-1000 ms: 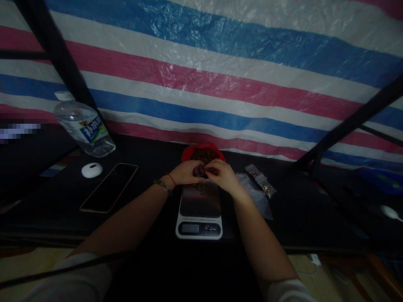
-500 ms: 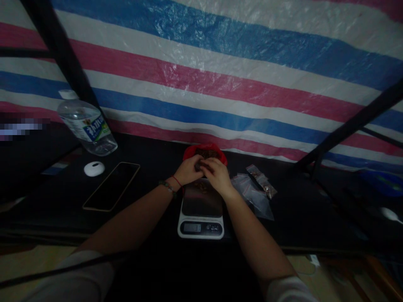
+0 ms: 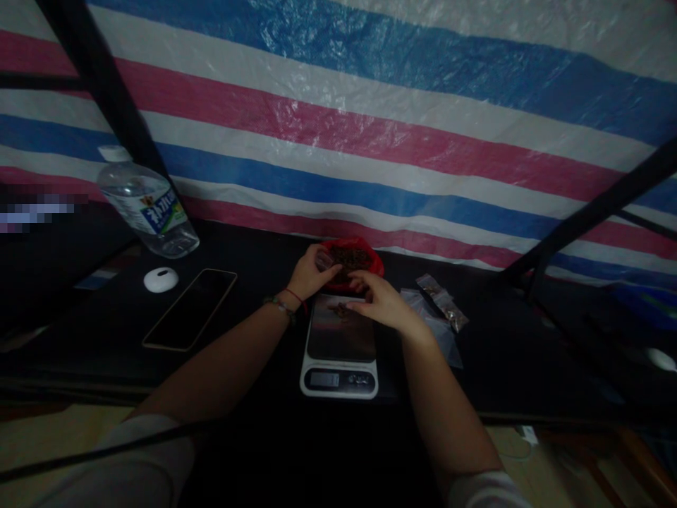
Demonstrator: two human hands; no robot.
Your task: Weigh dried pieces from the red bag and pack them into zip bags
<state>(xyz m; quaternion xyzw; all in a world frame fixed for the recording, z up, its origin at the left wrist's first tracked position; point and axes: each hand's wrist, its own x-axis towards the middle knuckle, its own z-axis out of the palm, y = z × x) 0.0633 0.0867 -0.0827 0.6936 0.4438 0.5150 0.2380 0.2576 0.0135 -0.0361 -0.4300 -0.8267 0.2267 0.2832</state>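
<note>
My left hand (image 3: 311, 274) is closed on what looks like a small clear plastic bag (image 3: 324, 262), partly hidden by the fingers, at the left edge of a red bag (image 3: 376, 262). Dry brown bits (image 3: 350, 257) fill the red bag, which lies open behind a white kitchen scale (image 3: 338, 391). Over the scale's dark plate, my right hand (image 3: 378, 300) has its fingers apart, and nothing shows between them. A little heap of brown pieces (image 3: 338, 309) lies on the plate, close to the right thumb. The digits on the display are too dim to read.
Clear zip bags (image 3: 447, 339) lie right of the scale, with filled small bags (image 3: 444, 303) beside them. At left are a phone (image 3: 191, 310), a white rounded case (image 3: 161, 280) and a clear plastic bottle (image 3: 151, 204). A striped sheet (image 3: 370, 134) hangs behind the black table.
My hands, together over the red bag before, have come apart. The right hand has moved right and towards me with its fingers spread; the left has shifted slightly left, and clear plastic shows in it.
</note>
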